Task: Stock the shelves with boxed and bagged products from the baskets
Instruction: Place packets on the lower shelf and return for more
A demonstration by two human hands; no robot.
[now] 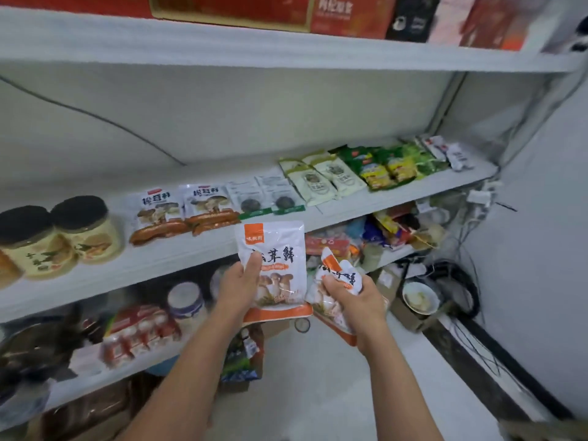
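Observation:
My left hand grips a white and orange mushroom-print bag upright, thumb across its front, just below the front edge of the middle shelf. My right hand holds a second, crumpled bag of the same kind to its right. Two matching bags lie flat on the middle shelf above my left hand.
On the middle shelf stand two black-lidded jars at left; grey-green packets, cream bags and green-yellow bags lie to the right. Red boxes fill the top shelf. Lower shelves hold bottles and mixed packets. Cables and a bowl crowd the right corner.

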